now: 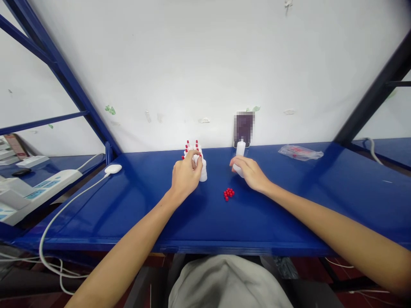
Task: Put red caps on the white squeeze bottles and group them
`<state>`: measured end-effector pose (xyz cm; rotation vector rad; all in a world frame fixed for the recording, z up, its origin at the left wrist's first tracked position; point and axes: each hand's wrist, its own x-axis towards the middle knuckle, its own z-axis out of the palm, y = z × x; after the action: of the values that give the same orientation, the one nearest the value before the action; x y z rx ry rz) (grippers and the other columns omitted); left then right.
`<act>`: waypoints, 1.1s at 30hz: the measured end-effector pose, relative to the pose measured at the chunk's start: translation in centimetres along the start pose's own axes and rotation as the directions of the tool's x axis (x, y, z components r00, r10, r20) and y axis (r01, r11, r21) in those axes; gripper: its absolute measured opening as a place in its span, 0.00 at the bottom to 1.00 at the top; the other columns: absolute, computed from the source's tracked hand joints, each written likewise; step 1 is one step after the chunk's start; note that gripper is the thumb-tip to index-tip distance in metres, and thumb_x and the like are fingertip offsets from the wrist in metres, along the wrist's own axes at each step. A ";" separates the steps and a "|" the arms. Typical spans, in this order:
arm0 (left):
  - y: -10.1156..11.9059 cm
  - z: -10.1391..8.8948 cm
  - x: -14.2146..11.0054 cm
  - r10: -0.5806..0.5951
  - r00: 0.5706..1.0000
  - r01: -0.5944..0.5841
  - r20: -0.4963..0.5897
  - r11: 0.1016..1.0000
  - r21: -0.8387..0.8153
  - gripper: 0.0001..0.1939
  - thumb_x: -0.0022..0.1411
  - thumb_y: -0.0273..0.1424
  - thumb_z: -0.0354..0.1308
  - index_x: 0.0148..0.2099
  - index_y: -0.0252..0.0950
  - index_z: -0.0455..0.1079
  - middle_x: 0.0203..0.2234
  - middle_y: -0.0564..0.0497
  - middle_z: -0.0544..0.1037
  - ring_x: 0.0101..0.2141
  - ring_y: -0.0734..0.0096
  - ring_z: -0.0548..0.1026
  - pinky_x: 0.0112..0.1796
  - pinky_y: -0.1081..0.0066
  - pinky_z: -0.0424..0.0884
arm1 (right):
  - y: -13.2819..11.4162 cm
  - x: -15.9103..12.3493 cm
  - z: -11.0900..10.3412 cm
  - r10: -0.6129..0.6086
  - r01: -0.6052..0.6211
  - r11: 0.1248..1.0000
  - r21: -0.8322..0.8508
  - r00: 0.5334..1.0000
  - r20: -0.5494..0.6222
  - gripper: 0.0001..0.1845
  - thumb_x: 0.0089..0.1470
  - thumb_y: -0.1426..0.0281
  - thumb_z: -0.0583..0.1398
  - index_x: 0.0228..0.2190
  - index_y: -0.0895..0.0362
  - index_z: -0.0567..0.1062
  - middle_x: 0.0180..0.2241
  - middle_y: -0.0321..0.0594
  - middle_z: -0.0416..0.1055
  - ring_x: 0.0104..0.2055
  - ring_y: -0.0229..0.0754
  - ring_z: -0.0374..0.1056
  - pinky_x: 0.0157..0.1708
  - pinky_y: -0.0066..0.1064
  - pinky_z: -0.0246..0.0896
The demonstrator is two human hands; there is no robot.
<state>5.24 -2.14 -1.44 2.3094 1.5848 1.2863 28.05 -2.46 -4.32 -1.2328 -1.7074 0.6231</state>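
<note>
My left hand [185, 174] is closed around a small white bottle with a red cap, at the front of a cluster of white red-capped bottles [192, 149] standing on the blue shelf [135, 205]. My right hand [249, 171] grips a white uncapped bottle [240, 150], held upright and tilted slightly. A small pile of red caps [228, 193] lies on the shelf between my hands, nearer the right one.
A clear plastic bag [300, 152] with red bits lies at the back right. A white puck on a cable [113, 169] sits at the left, beside white devices [28, 190]. Blue frame struts [64, 81] rise on both sides; a white wall stands behind.
</note>
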 end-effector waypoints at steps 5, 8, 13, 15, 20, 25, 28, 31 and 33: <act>-0.1 0.0 -0.3 0.059 0.998 -0.060 -0.025 0.998 -0.032 0.15 0.66 0.34 0.49 0.51 0.37 0.70 0.15 0.59 0.66 0.19 0.76 0.65 0.29 0.75 0.61 | 0.1 0.1 -0.1 0.031 -0.031 0.999 -0.019 1.000 0.001 0.19 0.60 0.58 0.49 0.26 0.54 0.72 0.24 0.36 0.70 0.30 0.42 0.65 0.33 0.32 0.55; 0.2 0.0 -1.0 0.300 0.948 -0.290 0.106 0.951 -0.104 0.14 0.66 0.32 0.49 0.50 0.36 0.71 0.18 0.59 0.68 0.19 0.78 0.65 0.28 0.76 0.61 | 0.1 0.1 0.0 0.015 -0.015 1.000 -0.020 1.000 -0.008 0.20 0.59 0.58 0.50 0.24 0.55 0.71 0.25 0.36 0.69 0.30 0.42 0.64 0.33 0.32 0.55; 0.9 0.6 -2.2 0.556 0.692 -0.562 0.460 0.815 -0.140 0.12 0.63 0.28 0.50 0.46 0.37 0.72 0.31 0.52 0.76 0.28 0.75 0.71 0.33 0.74 0.64 | 0.1 -0.2 0.2 -0.018 0.017 1.000 0.026 0.999 0.031 0.19 0.59 0.58 0.50 0.24 0.55 0.70 0.25 0.37 0.68 0.30 0.42 0.65 0.34 0.33 0.55; 0.9 0.9 -2.3 0.533 0.674 -0.571 0.511 0.815 -0.098 0.12 0.63 0.29 0.51 0.46 0.37 0.72 0.33 0.51 0.75 0.29 0.73 0.71 0.33 0.73 0.65 | 0.1 -0.3 0.3 -0.034 0.033 0.999 0.025 0.998 0.059 0.19 0.60 0.59 0.50 0.23 0.55 0.68 0.24 0.36 0.68 0.29 0.41 0.64 0.33 0.32 0.55; 0.6 1.5 -2.4 0.515 0.652 -0.568 0.556 0.818 -0.091 0.10 0.64 0.32 0.53 0.45 0.37 0.72 0.33 0.51 0.74 0.30 0.72 0.72 0.32 0.72 0.64 | 0.1 -0.3 0.3 -0.064 0.063 0.998 0.016 0.995 0.075 0.15 0.61 0.61 0.50 0.31 0.55 0.70 0.22 0.33 0.65 0.27 0.39 0.63 0.31 0.31 0.55; 0.4 1.7 -2.4 0.530 0.675 -0.554 0.514 0.824 -0.122 0.09 0.66 0.31 0.51 0.43 0.36 0.72 0.31 0.52 0.74 0.29 0.74 0.70 0.31 0.73 0.63 | -0.3 -0.5 0.2 -0.119 0.126 0.991 -0.046 0.984 0.135 0.17 0.63 0.63 0.48 0.27 0.56 0.70 0.24 0.34 0.64 0.28 0.38 0.60 0.32 0.31 0.53; 0.5 1.8 -2.4 0.516 0.772 -0.493 0.370 0.854 -0.164 0.09 0.67 0.30 0.51 0.44 0.36 0.71 0.28 0.54 0.71 0.27 0.76 0.68 0.30 0.74 0.62 | -0.9 -0.9 0.2 -0.174 0.187 0.980 -0.070 0.972 0.155 0.19 0.63 0.63 0.46 0.25 0.56 0.66 0.24 0.34 0.62 0.27 0.38 0.58 0.31 0.31 0.51; 0.7 1.9 -2.4 0.495 0.851 -0.448 0.177 0.858 -0.249 0.10 0.67 0.32 0.52 0.47 0.36 0.71 0.24 0.55 0.69 0.25 0.77 0.66 0.29 0.76 0.62 | -1.6 -1.5 0.3 -0.290 0.313 0.946 -0.087 0.934 0.209 0.20 0.64 0.59 0.47 0.24 0.55 0.63 0.24 0.34 0.60 0.27 0.38 0.57 0.31 0.31 0.50; 0.8 2.0 -2.5 0.516 0.848 -0.461 0.120 0.830 -0.313 0.10 0.67 0.31 0.52 0.47 0.35 0.71 0.24 0.56 0.68 0.24 0.78 0.65 0.28 0.76 0.62 | -2.1 -2.0 0.4 -0.353 0.383 0.920 -0.085 0.903 0.245 0.21 0.64 0.55 0.48 0.25 0.55 0.63 0.24 0.34 0.60 0.27 0.38 0.56 0.30 0.31 0.49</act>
<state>6.83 -3.72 -3.81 2.6456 0.7083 1.2000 26.86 -5.02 -3.54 -0.9108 -2.1353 0.4367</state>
